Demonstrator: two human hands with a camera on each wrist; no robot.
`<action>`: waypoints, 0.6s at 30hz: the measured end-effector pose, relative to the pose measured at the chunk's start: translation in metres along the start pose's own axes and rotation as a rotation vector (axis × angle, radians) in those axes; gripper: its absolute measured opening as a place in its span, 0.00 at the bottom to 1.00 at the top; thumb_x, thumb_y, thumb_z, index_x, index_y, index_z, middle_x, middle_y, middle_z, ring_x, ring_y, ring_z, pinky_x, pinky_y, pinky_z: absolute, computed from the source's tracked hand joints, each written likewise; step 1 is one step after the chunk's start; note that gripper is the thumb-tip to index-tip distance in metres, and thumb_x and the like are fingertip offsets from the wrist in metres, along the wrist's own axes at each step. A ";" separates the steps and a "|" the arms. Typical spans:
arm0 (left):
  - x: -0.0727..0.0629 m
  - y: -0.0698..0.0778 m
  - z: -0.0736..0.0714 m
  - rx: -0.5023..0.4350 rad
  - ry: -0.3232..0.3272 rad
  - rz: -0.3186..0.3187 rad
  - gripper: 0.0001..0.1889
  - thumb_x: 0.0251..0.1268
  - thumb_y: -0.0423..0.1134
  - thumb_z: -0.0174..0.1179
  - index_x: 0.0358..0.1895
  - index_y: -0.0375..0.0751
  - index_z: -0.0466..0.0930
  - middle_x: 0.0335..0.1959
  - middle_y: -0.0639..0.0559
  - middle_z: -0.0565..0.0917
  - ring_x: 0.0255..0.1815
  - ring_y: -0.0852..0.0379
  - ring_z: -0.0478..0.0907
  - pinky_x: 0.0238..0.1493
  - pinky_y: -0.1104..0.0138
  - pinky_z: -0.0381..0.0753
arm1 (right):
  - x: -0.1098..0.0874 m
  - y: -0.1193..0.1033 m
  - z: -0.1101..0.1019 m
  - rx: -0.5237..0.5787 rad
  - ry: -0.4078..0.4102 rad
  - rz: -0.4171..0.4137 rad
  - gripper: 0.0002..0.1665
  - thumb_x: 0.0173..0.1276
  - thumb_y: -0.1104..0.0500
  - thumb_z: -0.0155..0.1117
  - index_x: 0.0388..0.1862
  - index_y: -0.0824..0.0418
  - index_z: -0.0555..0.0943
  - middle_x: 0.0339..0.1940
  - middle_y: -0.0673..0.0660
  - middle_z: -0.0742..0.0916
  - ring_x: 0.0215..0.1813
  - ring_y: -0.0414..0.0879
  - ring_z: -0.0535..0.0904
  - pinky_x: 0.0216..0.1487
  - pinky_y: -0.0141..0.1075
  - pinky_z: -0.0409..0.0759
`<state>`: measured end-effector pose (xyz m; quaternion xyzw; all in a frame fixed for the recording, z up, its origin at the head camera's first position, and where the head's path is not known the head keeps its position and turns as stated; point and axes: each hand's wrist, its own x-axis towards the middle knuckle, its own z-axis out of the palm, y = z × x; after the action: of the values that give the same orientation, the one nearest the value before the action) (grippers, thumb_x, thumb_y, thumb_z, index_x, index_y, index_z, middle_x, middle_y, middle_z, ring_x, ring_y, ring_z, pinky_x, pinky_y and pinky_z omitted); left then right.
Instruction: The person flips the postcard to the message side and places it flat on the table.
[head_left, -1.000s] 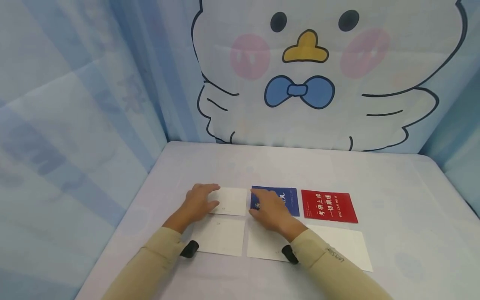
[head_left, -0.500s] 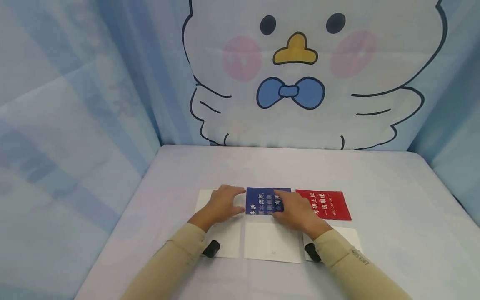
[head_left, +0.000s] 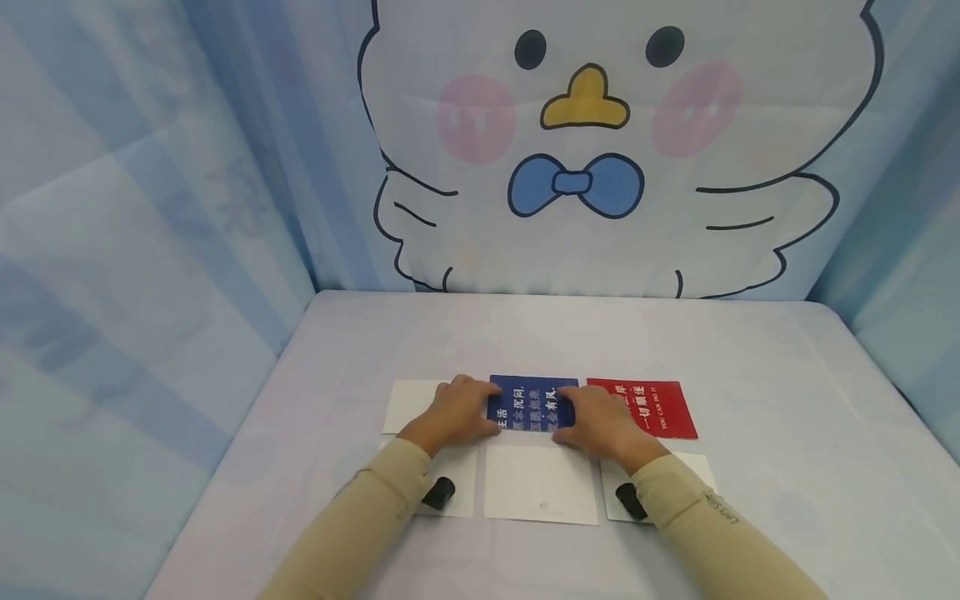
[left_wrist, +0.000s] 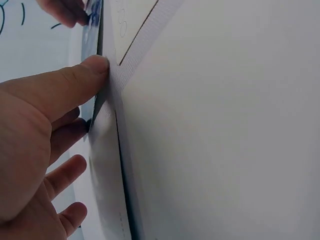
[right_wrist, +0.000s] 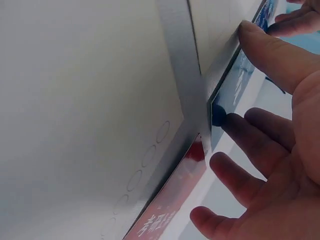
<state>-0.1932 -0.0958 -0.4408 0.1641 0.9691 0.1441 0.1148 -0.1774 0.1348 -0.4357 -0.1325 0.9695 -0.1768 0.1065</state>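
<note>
A blue postcard [head_left: 528, 404] with white writing lies in the middle of the back row of cards. At its left end is my left hand [head_left: 456, 412], thumb at the near corner and index fingertip at the left edge. My right hand [head_left: 602, 421] is at the opposite end, its thumb by the near edge. In the right wrist view the index fingertip touches the glossy blue card [right_wrist: 232, 95] and the other fingers are spread. A red postcard [head_left: 660, 408] lies partly hidden behind my right hand. The left wrist view shows my left hand [left_wrist: 45, 130] with fingers loosely spread.
A white card [head_left: 408, 404] lies left of the blue one. Three more white cards form the front row, the middle card [head_left: 540, 483] fully visible and the outer ones partly under my wrists. Curtains [head_left: 150, 208] surround the pale table [head_left: 525, 333] at back and sides.
Both hands have moved right, from around the left white card to the two ends of the blue postcard. Over the last half second they have closed in slightly on it. The view has shifted slightly.
</note>
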 end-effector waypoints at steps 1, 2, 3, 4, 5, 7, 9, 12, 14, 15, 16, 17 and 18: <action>0.000 0.000 0.000 0.013 -0.005 0.000 0.32 0.59 0.51 0.72 0.66 0.48 0.78 0.61 0.49 0.80 0.66 0.47 0.69 0.65 0.51 0.66 | 0.000 0.000 -0.001 -0.004 0.000 -0.002 0.43 0.58 0.51 0.78 0.69 0.64 0.74 0.62 0.66 0.80 0.64 0.64 0.73 0.64 0.63 0.68; 0.000 0.000 0.000 0.022 -0.008 0.002 0.30 0.59 0.52 0.72 0.65 0.48 0.79 0.60 0.49 0.81 0.66 0.47 0.70 0.64 0.51 0.67 | 0.000 0.000 -0.001 -0.007 -0.003 -0.004 0.43 0.58 0.51 0.78 0.69 0.64 0.74 0.62 0.65 0.80 0.65 0.63 0.73 0.65 0.63 0.67; 0.000 0.000 -0.001 0.030 -0.009 0.009 0.29 0.60 0.52 0.70 0.64 0.48 0.80 0.59 0.49 0.82 0.65 0.47 0.70 0.63 0.52 0.67 | 0.000 0.000 -0.002 -0.011 -0.006 -0.007 0.42 0.58 0.51 0.78 0.69 0.64 0.74 0.62 0.65 0.80 0.65 0.63 0.73 0.65 0.63 0.66; 0.000 -0.001 -0.001 0.036 -0.009 0.016 0.27 0.61 0.53 0.69 0.63 0.49 0.81 0.58 0.49 0.82 0.64 0.48 0.71 0.62 0.52 0.68 | 0.000 0.000 -0.002 -0.016 -0.011 -0.011 0.42 0.58 0.51 0.78 0.69 0.64 0.74 0.62 0.65 0.80 0.65 0.63 0.72 0.65 0.64 0.65; 0.000 -0.001 -0.001 0.033 -0.006 0.024 0.26 0.62 0.53 0.68 0.62 0.49 0.82 0.56 0.49 0.83 0.62 0.48 0.72 0.61 0.53 0.69 | 0.000 0.001 -0.003 -0.020 -0.016 -0.015 0.42 0.59 0.52 0.77 0.69 0.64 0.73 0.62 0.65 0.80 0.66 0.64 0.72 0.66 0.65 0.63; -0.001 -0.002 -0.002 0.020 0.010 0.046 0.22 0.63 0.52 0.66 0.58 0.49 0.85 0.53 0.50 0.84 0.59 0.49 0.74 0.59 0.53 0.70 | 0.000 0.001 -0.004 -0.020 -0.024 -0.017 0.41 0.59 0.53 0.76 0.69 0.64 0.73 0.63 0.65 0.80 0.66 0.64 0.72 0.68 0.67 0.59; -0.002 -0.003 -0.003 -0.008 0.030 0.066 0.18 0.64 0.50 0.64 0.54 0.48 0.87 0.50 0.50 0.85 0.55 0.50 0.76 0.56 0.54 0.71 | 0.001 0.001 -0.005 -0.015 -0.024 -0.019 0.39 0.61 0.55 0.74 0.69 0.64 0.73 0.63 0.64 0.81 0.67 0.63 0.72 0.69 0.68 0.56; -0.003 -0.005 -0.004 -0.053 0.069 0.079 0.17 0.64 0.45 0.63 0.53 0.44 0.85 0.46 0.51 0.86 0.51 0.50 0.78 0.56 0.53 0.71 | 0.002 0.002 -0.006 0.004 -0.002 -0.024 0.34 0.62 0.58 0.69 0.67 0.66 0.75 0.60 0.63 0.83 0.64 0.62 0.75 0.69 0.66 0.58; -0.004 -0.005 -0.005 -0.080 0.098 0.074 0.19 0.64 0.43 0.62 0.56 0.42 0.81 0.44 0.52 0.87 0.50 0.50 0.79 0.57 0.52 0.70 | 0.002 0.002 -0.006 0.019 0.022 -0.031 0.30 0.63 0.60 0.66 0.64 0.67 0.77 0.56 0.63 0.84 0.60 0.60 0.78 0.67 0.63 0.65; -0.005 -0.005 -0.005 -0.097 0.112 0.065 0.20 0.64 0.41 0.62 0.58 0.41 0.79 0.43 0.52 0.87 0.49 0.51 0.79 0.57 0.52 0.70 | 0.002 0.002 -0.006 0.029 0.033 -0.034 0.28 0.64 0.61 0.65 0.63 0.68 0.77 0.55 0.62 0.85 0.58 0.60 0.79 0.65 0.60 0.69; -0.005 -0.005 -0.006 -0.112 0.129 0.056 0.21 0.64 0.40 0.62 0.60 0.41 0.76 0.42 0.53 0.87 0.48 0.51 0.79 0.58 0.52 0.70 | 0.002 0.002 -0.006 0.043 0.045 -0.039 0.26 0.65 0.61 0.64 0.62 0.68 0.78 0.54 0.62 0.86 0.57 0.59 0.80 0.63 0.58 0.72; -0.006 -0.005 -0.006 -0.125 0.146 0.049 0.23 0.64 0.39 0.62 0.62 0.40 0.74 0.42 0.53 0.87 0.47 0.51 0.79 0.58 0.52 0.70 | 0.002 0.002 -0.006 0.057 0.056 -0.041 0.24 0.66 0.62 0.63 0.61 0.68 0.79 0.53 0.62 0.86 0.55 0.58 0.81 0.61 0.56 0.75; -0.006 -0.005 -0.007 -0.145 0.160 0.038 0.24 0.65 0.38 0.62 0.64 0.40 0.71 0.41 0.54 0.87 0.46 0.52 0.79 0.57 0.53 0.70 | 0.002 0.002 -0.007 0.073 0.066 -0.043 0.23 0.67 0.62 0.62 0.60 0.68 0.79 0.52 0.62 0.86 0.54 0.58 0.81 0.59 0.55 0.77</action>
<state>-0.1908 -0.1042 -0.4350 0.1619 0.9589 0.2286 0.0458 -0.1816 0.1382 -0.4302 -0.1433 0.9623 -0.2185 0.0752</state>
